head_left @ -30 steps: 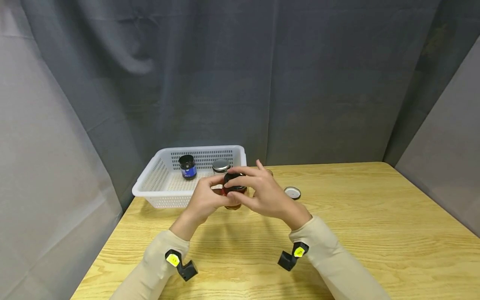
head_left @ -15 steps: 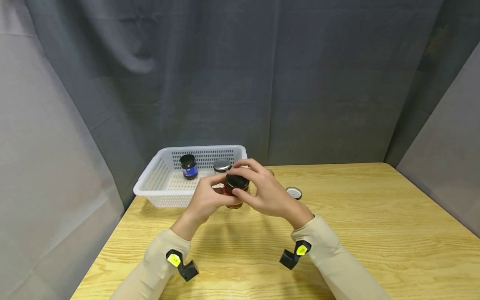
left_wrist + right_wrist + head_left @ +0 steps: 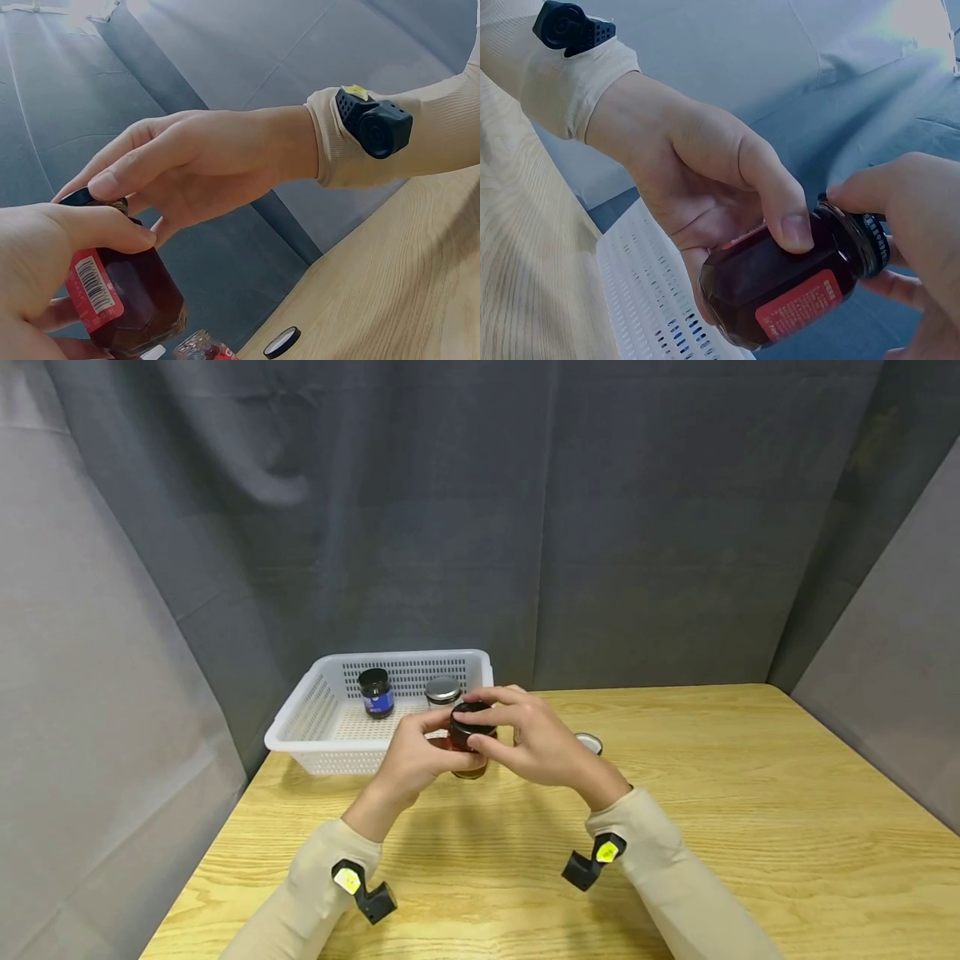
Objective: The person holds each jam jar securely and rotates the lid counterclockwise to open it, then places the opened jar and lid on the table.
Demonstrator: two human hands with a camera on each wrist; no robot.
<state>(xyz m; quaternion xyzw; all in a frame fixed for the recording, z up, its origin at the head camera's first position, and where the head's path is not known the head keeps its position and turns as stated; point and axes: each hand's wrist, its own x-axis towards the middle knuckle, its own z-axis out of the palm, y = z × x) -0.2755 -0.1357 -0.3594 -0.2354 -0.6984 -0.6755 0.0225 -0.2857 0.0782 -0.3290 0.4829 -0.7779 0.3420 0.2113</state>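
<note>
Jars: one [image 3: 469, 752] in both hands, two in basket [image 3: 315, 727].

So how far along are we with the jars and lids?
Looks done: two lidded jars, a blue-label jar and a silver-lid jar, stand in the white basket. In hand: the left hand grips the dark jar; the right hand grips its black lid. Left: a loose lid lies on the table.

You get even, soft light from above; faint shadows sit under the sleeves on the table [image 3: 750, 793]. Wrist views glare at the top corners (near skin slightly blurred).
</note>
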